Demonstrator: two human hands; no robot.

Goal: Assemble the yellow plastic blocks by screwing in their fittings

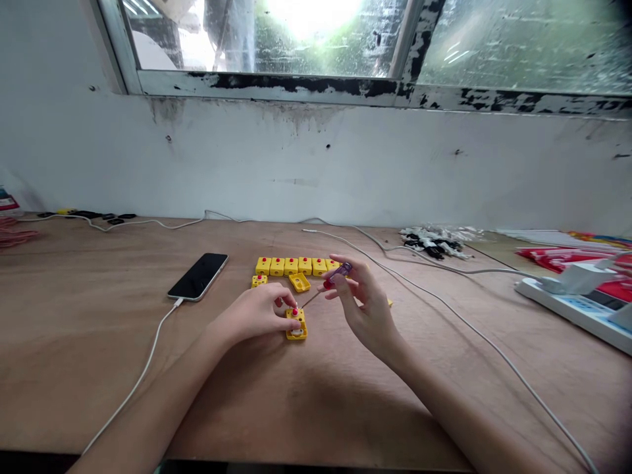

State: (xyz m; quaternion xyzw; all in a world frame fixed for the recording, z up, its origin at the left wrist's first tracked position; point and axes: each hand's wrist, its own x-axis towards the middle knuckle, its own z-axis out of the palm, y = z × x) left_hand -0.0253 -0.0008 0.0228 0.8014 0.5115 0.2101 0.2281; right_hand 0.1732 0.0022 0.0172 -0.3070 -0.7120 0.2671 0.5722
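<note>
Right, one yellow plastic block (296,331) lying flat on the bench (123,401), directly under the left grip (254,313), with a red dot on top and a pale round opening near its lower end. Left grip clamped on that block, fingers curled down over its upper edge. Just beside it, in the right grip (368,309), a small screwdriver (340,274) with a purple handle, pinched between thumb and fingertips, its thin metal shaft slanting down toward the block, tip close to the red dot. Also at the right grip's fingertips, a tiny red piece (326,284).

Just ahead of both grips, a row of six yellow blocks (291,266), side by side, each with a red dot, the last partly behind the right grip. Nearer the left grip, a loose yellow piece (299,282) lying askew and a smaller yellow block (259,280). Left of the left grip, a black phone (197,276), screen up, with a white charging cable (143,368) running toward the bench's near edge. Far right of the right grip, a white power strip (567,303) and red packets (553,258). Farther ahead, a heap of black and white parts (434,242) against the wall, below a window (266,39).
</note>
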